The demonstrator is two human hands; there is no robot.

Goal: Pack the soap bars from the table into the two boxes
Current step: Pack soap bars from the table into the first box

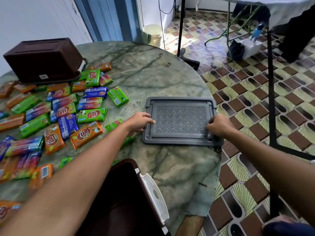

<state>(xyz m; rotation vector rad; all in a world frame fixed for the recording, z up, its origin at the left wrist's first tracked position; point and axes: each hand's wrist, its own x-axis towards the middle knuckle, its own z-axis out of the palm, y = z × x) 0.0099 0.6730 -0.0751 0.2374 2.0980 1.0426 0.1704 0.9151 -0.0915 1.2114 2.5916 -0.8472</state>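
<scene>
**Lid flat on the marble table**

Your left hand (139, 122) and right hand (219, 125) each grip a side of the grey lid (180, 120), apparently lying flat. Soap bars (56, 113) litter the green table (153, 74); one brown box (44, 59) upturned, another (122, 201) open. Patterned tile floor (247, 92) beyond.

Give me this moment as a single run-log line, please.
stage: grey lid laid on table | left hand: holds lid edge | right hand: holds lid edge | soap bars: unpacked | near box: open
</scene>
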